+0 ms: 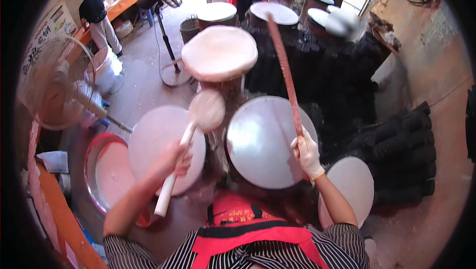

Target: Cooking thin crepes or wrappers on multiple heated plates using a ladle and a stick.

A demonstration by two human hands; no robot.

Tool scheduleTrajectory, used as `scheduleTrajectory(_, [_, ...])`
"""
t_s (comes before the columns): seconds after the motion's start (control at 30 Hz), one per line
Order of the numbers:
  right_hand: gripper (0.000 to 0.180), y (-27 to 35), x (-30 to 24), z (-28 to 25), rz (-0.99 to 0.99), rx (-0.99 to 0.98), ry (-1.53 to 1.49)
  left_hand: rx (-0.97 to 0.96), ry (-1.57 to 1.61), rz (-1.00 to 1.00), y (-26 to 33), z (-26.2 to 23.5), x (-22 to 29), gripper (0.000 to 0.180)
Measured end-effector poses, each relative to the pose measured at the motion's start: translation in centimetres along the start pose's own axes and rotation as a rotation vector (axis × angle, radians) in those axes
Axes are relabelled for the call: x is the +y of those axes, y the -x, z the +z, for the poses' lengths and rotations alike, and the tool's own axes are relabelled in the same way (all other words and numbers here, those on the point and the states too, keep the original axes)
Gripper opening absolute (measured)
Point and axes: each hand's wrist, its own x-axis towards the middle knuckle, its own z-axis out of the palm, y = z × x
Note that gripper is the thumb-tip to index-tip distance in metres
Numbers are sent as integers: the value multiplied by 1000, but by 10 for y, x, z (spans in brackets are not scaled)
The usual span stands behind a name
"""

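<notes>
left hand clamped on a white ladle, right hand gripping a long red stick over the steamer tray; spreading batter looks underway, needing a level pour next.

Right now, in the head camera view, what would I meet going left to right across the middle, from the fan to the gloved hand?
Standing electric fan → round metal basin of pale batter → bare left hand gripping a white-handled round ladle → shiny round steamer lid → white-gloved right hand holding a long reddish flat stick.
</notes>
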Motion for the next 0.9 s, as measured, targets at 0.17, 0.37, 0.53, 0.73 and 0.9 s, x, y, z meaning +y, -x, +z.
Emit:
scheduleTrajectory(0.17, [53,94,-51,-84,-469,-154,593,22,-1206,825,-32,123,-11,23])
scheduleTrajectory(0.37, [50,169,-22,-128,403,-30,45,-15,-1337,980,-81,193,-60,25])
scheduleTrajectory(0.53, [47,243,52,-89,720,168,-495,92,-820,588,-149,229,-143,35])
scheduleTrajectory(0.73, [50,205,112,-15,370,365,48,329,-1037,891,-212,248,-173,28])
scheduleTrajectory(0.9, [47,112,97,1,562,398,-452,477,-1058,1165,-197,237,-120,24])
